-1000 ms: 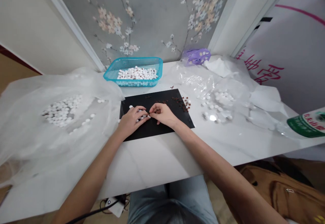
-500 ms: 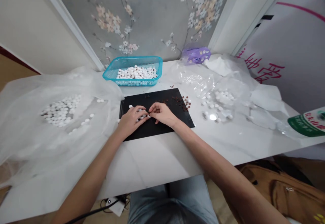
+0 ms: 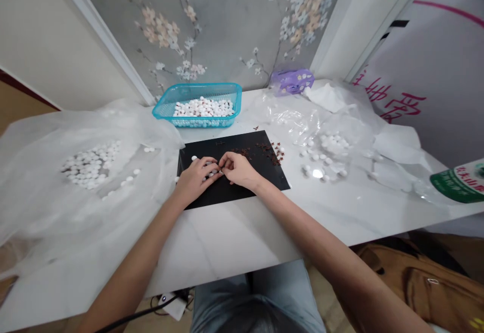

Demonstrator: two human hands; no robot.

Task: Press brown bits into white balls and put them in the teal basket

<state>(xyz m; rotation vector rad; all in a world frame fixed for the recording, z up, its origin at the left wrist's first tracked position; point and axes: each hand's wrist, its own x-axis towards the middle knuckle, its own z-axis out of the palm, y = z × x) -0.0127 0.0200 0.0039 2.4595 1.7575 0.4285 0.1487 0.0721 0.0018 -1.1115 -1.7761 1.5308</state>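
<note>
Over the left part of a black mat (image 3: 212, 199), my left hand (image 3: 194, 179) is curved above several small white balls (image 3: 210, 173). Its thumb and fingertips close on one white ball (image 3: 221, 172), mostly covered by fingers. My right hand (image 3: 239, 171) meets it there, thumb and index finger pinched at that ball. Whatever the right fingertips hold is too small and covered to make out. Small brown star-shaped pieces (image 3: 270, 152) lie scattered on the mat beyond and to the right of my right hand.
A blue basket (image 3: 161, 113) of white balls stands behind the mat. Clear plastic bags with white balls (image 3: 88, 164) spread at left, and more white balls (image 3: 335, 142) lie at right. A purple packet (image 3: 297, 82) rests by the wall; a green-labelled bottle (image 3: 459, 183) is far right.
My right hand has shifted slightly left, and its fingers have drawn closer together at the left fingertips. The left hand stays nearly still.
</note>
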